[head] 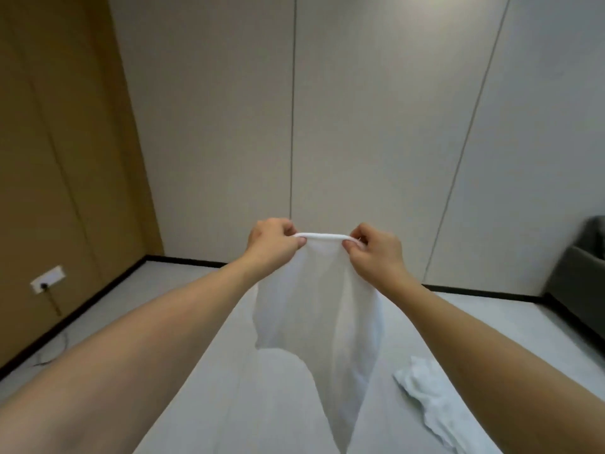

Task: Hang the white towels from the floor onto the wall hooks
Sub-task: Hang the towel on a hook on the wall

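Held towel: a white towel (322, 309) hangs in the air in front of a pale panelled wall (376, 126), its top edge stretched level between two hands and the rest draping down toward the floor.
Left hand: the left hand (273, 242) pinches the towel's top left corner, fingers curled over the rolled hem.
Right hand: the right hand (376, 252) pinches the towel's top right corner in the same way, thumb and fingers closed on the cloth.
Second towel: another white towel (429, 404) lies crumpled on the grey floor (183, 296), below and to the right of the held towel, partly hidden by the right forearm.
Left of the held towel: a brown wall (59, 158) with a white socket (48, 278) low down and a thin cable trailing onto the floor.
Right of the held towel: a dark grey seat (579, 270) stands at the edge of view, against the pale wall.
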Demonstrator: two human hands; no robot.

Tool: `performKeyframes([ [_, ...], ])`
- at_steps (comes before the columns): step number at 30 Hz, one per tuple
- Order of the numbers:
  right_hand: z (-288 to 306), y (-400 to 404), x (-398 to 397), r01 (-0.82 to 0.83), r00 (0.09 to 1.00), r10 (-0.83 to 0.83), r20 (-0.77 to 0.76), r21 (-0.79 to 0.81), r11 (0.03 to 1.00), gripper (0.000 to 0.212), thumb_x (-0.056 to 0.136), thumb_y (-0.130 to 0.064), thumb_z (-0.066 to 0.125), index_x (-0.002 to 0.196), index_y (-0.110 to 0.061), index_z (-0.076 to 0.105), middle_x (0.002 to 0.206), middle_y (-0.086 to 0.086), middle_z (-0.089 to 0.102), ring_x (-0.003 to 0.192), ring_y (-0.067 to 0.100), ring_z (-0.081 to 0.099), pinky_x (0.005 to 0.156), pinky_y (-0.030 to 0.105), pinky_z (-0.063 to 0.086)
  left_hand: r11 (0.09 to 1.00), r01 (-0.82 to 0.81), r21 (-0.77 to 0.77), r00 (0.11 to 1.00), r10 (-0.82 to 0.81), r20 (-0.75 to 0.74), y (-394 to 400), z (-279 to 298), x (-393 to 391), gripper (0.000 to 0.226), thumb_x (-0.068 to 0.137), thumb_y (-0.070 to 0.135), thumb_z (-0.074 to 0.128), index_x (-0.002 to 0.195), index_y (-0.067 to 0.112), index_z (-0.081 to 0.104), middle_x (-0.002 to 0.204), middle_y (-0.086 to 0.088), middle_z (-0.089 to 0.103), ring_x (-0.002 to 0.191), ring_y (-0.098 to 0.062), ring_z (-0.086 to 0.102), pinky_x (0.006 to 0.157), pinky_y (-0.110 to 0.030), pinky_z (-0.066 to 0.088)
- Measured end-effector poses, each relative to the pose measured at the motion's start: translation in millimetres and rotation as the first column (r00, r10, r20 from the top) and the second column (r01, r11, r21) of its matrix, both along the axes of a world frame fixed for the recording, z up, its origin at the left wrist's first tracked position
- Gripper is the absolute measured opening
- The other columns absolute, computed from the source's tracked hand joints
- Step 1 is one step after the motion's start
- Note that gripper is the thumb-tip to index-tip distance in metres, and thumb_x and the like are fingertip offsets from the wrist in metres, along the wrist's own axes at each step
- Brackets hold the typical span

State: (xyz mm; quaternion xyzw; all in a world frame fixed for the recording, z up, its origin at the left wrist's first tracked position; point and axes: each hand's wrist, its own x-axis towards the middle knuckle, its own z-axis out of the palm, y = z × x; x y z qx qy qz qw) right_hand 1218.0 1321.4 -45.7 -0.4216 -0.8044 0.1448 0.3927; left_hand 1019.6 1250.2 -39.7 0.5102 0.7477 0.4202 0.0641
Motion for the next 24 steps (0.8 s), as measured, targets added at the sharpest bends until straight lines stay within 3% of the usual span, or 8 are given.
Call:
performKeyframes([
  [3, 9, 27, -102, -0.182, 0.981, 0.18, -0.067, -0.02, 0.983, 0.01, 0.085, -0.023, 0.065, 0.077, -0.018, 0.062, 0.067, -0.007, 0.06, 0.07, 0.019, 0.056, 0.061, 0.029, 0.04, 0.991, -0.127, 0.04, 0.991, 0.129, -0.039, -9, 13, -87, 0.02, 0.079, 0.037, 0.068, 0.072, 0.02, 0.063, 0.07, 0.005, 0.063, 0.073, -0.015, 0.057, 0.059, -0.026, 0.043],
  [7, 23, 49, -231, -0.448, 0.889, 0.438, -0.136, -0.051, 0.893, 0.014, 0.085, -0.018, 0.068, 0.074, -0.014, 0.06, 0.067, -0.001, 0.058, 0.067, 0.02, 0.054, 0.063, 0.033, 0.043, 0.952, -0.305, 0.03, 0.948, 0.306, -0.087, -23, 38, -189, 0.016, 0.081, 0.037, 0.066, 0.077, 0.022, 0.065, 0.074, 0.007, 0.064, 0.077, -0.014, 0.057, 0.056, -0.024, 0.038],
  [14, 71, 51, -431, -0.722, 0.685, 0.722, -0.095, 0.037, 0.69, 0.015, 0.091, -0.028, 0.064, 0.078, -0.027, 0.056, 0.071, -0.014, 0.057, 0.068, 0.003, 0.053, 0.056, 0.018, 0.037, 0.822, -0.566, 0.065, 0.816, 0.57, -0.098, -75, 101, -332, 0.013, 0.082, 0.034, 0.069, 0.071, 0.025, 0.068, 0.074, 0.008, 0.064, 0.075, -0.008, 0.058, 0.056, -0.022, 0.038],
  [19, 103, 25, -551, -0.801, 0.588, 0.808, -0.03, 0.12, 0.587, 0.009, 0.095, -0.036, 0.057, 0.09, -0.028, 0.059, 0.08, -0.01, 0.063, 0.074, 0.012, 0.059, 0.067, 0.035, 0.056, 0.711, -0.689, 0.142, 0.703, 0.703, -0.11, -114, 128, -413, 0.013, 0.083, 0.033, 0.067, 0.075, 0.023, 0.067, 0.079, 0.002, 0.064, 0.075, -0.011, 0.056, 0.057, -0.022, 0.037],
  [24, 125, -3, -667, -0.831, 0.523, 0.852, -0.027, 0.209, 0.516, 0.014, 0.093, -0.044, 0.055, 0.094, -0.031, 0.06, 0.086, -0.008, 0.066, 0.078, 0.015, 0.061, 0.072, 0.044, 0.059, 0.638, -0.739, 0.218, 0.615, 0.77, -0.169, -151, 153, -502, 0.014, 0.085, 0.034, 0.067, 0.078, 0.022, 0.068, 0.08, 0.005, 0.064, 0.077, -0.01, 0.056, 0.06, -0.021, 0.036],
])
